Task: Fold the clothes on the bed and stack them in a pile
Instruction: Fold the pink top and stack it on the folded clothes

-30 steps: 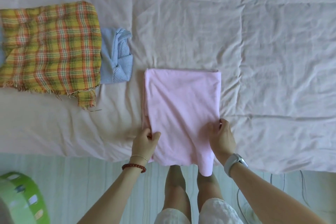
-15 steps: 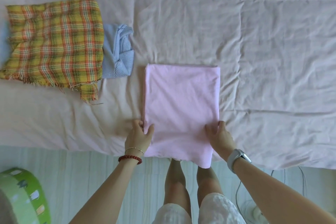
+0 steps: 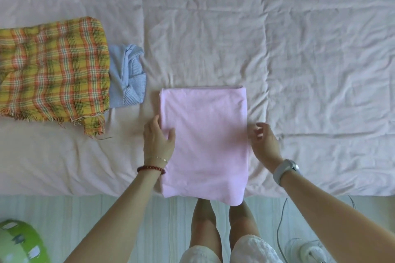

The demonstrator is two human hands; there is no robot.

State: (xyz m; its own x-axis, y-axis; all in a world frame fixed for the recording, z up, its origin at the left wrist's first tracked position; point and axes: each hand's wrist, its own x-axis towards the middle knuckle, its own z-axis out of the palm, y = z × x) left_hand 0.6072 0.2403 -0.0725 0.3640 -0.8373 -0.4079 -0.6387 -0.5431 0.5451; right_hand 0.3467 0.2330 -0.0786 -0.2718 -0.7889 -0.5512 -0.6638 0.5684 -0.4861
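A folded pink cloth (image 3: pixel 203 141) lies on the bed (image 3: pixel 299 70) in front of me, its near end hanging over the bed's edge. My left hand (image 3: pixel 158 141) lies along the cloth's left edge, fingers straight on the sheet and thumb resting on the pink fabric. My right hand (image 3: pixel 264 143) hovers just off the right edge with loosely curled fingers, blurred, holding nothing. A folded yellow plaid cloth (image 3: pixel 53 74) sits at the left on top of a light blue garment (image 3: pixel 126 77) that sticks out to its right.
A green patterned object (image 3: pixel 19 243) stands on the floor at the bottom left. A cable (image 3: pixel 280 220) and a white device (image 3: pixel 307 250) lie on the floor at the bottom right. My legs stand against the bed's edge.
Both hands have let go of the pink cloth's near corners and slid up along its sides. The cloth now lies flatter and smoother.
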